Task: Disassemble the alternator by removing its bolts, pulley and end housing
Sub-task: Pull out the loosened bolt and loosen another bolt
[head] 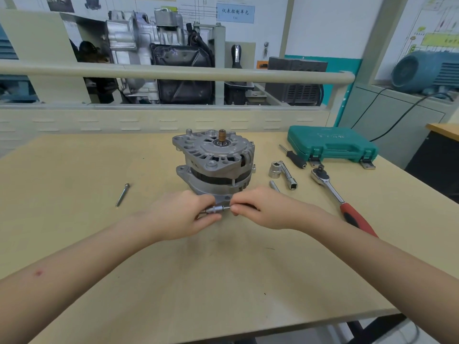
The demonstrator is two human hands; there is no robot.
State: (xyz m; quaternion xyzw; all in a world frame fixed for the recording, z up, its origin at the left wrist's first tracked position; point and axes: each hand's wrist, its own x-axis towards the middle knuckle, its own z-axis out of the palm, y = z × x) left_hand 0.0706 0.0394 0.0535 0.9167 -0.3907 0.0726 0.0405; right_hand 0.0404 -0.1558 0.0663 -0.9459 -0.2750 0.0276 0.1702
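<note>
While the alternator [215, 161] stands on end mid-bench, both hands meet just in front of its base. Her left hand [185, 214] is curled round a small socket piece [215, 209], and the right hand [258, 209] pinches its tip, seemingly fitting a bit, though it's too small to be sure. One long bolt [122, 195] already lies loose to the left. Next comes mating it to the ratchet [341, 199].
</note>
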